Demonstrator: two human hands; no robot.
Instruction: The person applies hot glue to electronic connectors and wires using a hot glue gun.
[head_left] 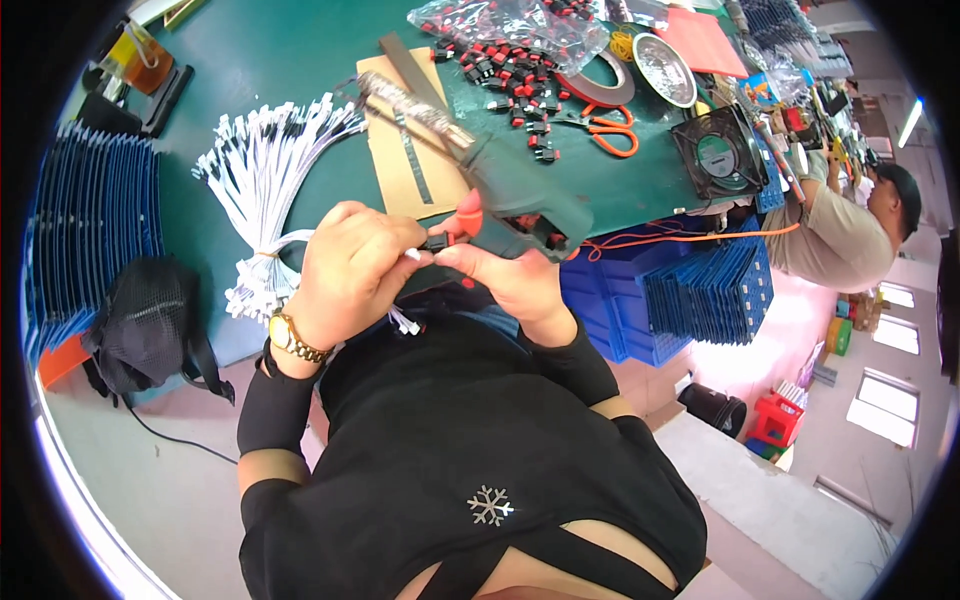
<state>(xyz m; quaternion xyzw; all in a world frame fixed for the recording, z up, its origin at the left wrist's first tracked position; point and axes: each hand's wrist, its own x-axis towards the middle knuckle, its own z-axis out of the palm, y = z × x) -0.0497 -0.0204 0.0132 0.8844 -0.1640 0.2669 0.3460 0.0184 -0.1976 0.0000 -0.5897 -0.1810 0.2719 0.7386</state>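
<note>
My left hand, with a gold watch at the wrist, is closed in a pinch on a thin white cable end. Its fingertips meet those of my right hand, which pinches a small black connector. A dark green heat gun with a metal nozzle lies right beyond my right hand; whether other fingers touch it is hidden. To the left of my hands, a bundle of white cables with white and black plugs is tied near its lower end. Under the nozzle sits a piece of brown cardboard.
Black-and-red small parts are heaped beyond, beside orange-handled scissors, a tape roll and a metal bowl. A black fan stands right. Blue panels and a black bag are left. Another person works far right.
</note>
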